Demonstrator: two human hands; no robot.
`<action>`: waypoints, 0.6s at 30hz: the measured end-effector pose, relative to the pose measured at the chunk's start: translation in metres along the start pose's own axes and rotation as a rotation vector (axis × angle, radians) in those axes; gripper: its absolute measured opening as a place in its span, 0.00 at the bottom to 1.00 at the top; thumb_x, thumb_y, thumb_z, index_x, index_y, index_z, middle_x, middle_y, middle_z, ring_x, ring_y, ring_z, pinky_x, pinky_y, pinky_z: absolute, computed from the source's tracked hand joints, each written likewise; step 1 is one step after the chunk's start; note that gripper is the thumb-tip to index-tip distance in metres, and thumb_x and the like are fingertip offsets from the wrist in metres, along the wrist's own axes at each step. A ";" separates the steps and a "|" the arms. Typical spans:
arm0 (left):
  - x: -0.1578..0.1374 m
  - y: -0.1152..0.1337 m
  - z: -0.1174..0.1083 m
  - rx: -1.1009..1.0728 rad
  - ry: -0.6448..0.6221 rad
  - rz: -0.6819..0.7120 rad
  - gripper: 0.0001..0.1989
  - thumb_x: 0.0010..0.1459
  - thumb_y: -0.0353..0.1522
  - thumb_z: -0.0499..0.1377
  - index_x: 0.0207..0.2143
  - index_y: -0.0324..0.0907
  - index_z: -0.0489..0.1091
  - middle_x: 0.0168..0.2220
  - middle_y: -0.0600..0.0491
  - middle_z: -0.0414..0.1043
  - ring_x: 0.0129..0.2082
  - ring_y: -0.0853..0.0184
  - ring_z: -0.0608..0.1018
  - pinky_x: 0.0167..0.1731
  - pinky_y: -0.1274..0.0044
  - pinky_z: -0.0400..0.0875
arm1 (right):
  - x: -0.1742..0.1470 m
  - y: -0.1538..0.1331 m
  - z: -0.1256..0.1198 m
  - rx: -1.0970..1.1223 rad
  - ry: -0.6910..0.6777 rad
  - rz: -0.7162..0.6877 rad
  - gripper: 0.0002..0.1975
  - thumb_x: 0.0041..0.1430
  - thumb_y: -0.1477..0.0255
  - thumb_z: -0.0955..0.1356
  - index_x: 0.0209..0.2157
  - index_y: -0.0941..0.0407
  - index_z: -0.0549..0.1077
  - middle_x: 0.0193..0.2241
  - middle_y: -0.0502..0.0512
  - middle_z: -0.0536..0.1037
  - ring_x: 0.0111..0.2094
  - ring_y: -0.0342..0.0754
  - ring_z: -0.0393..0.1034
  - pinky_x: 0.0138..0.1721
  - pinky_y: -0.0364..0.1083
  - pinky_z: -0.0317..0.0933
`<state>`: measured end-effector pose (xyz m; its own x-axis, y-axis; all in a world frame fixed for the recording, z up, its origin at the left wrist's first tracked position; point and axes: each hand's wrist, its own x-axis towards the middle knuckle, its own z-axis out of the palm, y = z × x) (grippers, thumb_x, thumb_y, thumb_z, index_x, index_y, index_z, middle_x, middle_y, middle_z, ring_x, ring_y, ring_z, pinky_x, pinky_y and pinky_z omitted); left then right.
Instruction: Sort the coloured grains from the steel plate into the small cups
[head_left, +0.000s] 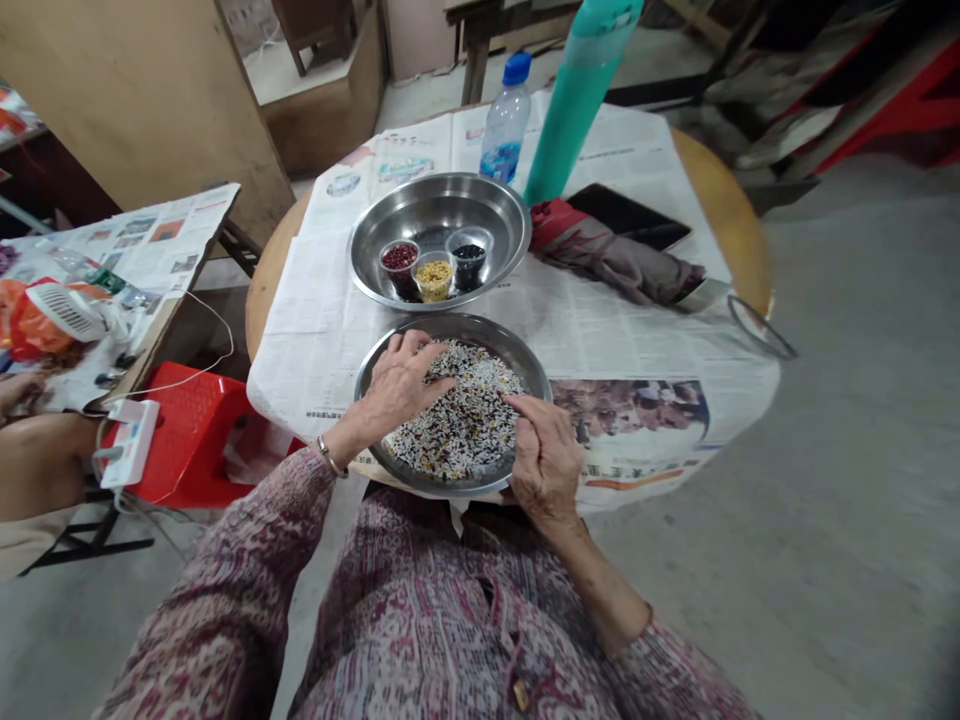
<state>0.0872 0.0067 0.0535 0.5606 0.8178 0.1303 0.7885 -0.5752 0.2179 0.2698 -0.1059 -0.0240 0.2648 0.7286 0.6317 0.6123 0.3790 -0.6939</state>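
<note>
A steel bowl [525, 350] close to my body holds a loose mix of white grains with dark and yellow bits [469, 410]. My left hand [405, 378] reaches over its left side, fingers and thumb spread above the grains, holding nothing that I can see. At the right rim is my right hand [547, 455], its index finger stretched toward the grains and the other fingers curled in; whatever they may hold is hidden. Behind stands a larger steel basin [442, 195] with clear cups of dark red beans [400, 258], yellow kernels [434, 275] and black beans [470, 260].
Newspaper [300, 340] covers the round table. Beyond the basin stand a water bottle [505, 125] and a tall teal bottle [581, 100]. A folded umbrella [615, 255] lies beside a dark phone-like slab [634, 215]. To the left are a red stool [187, 430] and a power strip [131, 445].
</note>
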 end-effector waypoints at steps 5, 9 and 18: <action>0.016 0.028 0.010 0.027 -0.168 0.123 0.42 0.51 0.51 0.68 0.63 0.45 0.62 0.64 0.41 0.58 0.61 0.46 0.62 0.59 0.53 0.62 | 0.000 -0.001 -0.001 -0.002 -0.002 0.011 0.17 0.69 0.73 0.59 0.52 0.52 0.74 0.46 0.58 0.80 0.49 0.52 0.74 0.52 0.55 0.66; 0.023 0.049 0.021 -0.006 -0.273 0.310 0.26 0.58 0.39 0.65 0.57 0.43 0.66 0.60 0.44 0.62 0.59 0.50 0.66 0.58 0.58 0.65 | 0.000 -0.003 -0.002 0.007 0.017 0.013 0.17 0.69 0.73 0.59 0.53 0.53 0.73 0.48 0.59 0.79 0.50 0.52 0.73 0.53 0.55 0.66; 0.008 0.024 -0.010 -0.097 -0.394 0.288 0.09 0.63 0.23 0.54 0.42 0.40 0.71 0.44 0.48 0.71 0.46 0.63 0.75 0.49 0.72 0.71 | 0.001 -0.003 -0.002 0.010 0.023 0.018 0.17 0.69 0.72 0.59 0.53 0.53 0.74 0.46 0.59 0.79 0.49 0.53 0.73 0.51 0.55 0.66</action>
<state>0.1085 -0.0002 0.0690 0.8199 0.5458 -0.1730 0.5709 -0.7567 0.3186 0.2697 -0.1076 -0.0200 0.2927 0.7222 0.6266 0.6001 0.3714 -0.7084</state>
